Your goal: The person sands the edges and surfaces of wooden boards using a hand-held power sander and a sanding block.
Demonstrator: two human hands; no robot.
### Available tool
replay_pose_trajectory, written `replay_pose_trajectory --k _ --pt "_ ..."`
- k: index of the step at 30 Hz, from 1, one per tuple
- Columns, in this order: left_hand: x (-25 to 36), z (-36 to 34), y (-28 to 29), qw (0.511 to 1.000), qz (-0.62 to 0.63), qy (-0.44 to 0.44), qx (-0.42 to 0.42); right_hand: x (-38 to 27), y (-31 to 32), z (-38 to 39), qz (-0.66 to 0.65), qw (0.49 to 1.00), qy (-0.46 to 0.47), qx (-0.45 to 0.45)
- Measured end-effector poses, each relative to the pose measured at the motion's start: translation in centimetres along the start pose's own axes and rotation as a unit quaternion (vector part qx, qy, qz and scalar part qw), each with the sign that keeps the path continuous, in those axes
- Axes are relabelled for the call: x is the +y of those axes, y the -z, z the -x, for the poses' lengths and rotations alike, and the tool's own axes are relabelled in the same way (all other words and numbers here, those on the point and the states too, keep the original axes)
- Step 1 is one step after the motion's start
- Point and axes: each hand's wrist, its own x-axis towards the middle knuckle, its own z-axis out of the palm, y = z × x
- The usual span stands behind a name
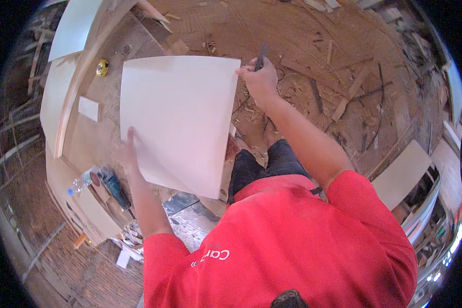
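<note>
A white rectangular panel (179, 120) is being held between two hands: its left edge is being grasped by the left grip (131, 148), its upper right corner touched by the right grip (262, 81), in which a dark slim tool (261, 57) is being clasped. Left of the panel, a yellow tape measure (102, 68) is being supported by the surface (109, 95).

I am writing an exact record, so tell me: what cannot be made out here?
Head view: most fingers of the left hand, hidden by the white panel; grip unclear.
Head view: the lower part of the dark slim object, covered by the right hand; exact kind unclear.
Head view: the far end of the upper-left white sheet, cut off by the top edge.
</note>
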Motion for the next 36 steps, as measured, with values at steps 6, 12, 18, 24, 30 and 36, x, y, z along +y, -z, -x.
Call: replay_pose_trajectory --k 6,12,18,24,30,36 --pt "3.0 10.4 1.4 0.985 0.107 0.136 -0.010 -3.5 -4.9 -7.3 0.138 0.978 0.140 -0.075" --pt "4.8 14.5 1.0 0.963 0.069 0.188 0.178 -5.0 -3.1 -8.8 0.126 0.970 0.116 -0.172" --pt "19.6 13.5 5.7 0.923 0.155 -0.322 0.140 1.4 5.8 -8.8 0.093 0.975 -0.044 -0.196" --pt "29.9 12.7 8.7 0.784 0.081 -0.612 -0.065 5.1 14.6 -4.0 0.154 0.958 -0.086 -0.225" --pt "30.6 9.6 7.3 0.755 0.050 -0.627 -0.185 6.7 20.1 -2.2 0.291 0.954 -0.043 -0.058" --pt "26.1 7.9 5.1 0.931 0.119 -0.344 0.042 2.2 20.2 -5.7 0.077 0.992 -0.009 0.095"
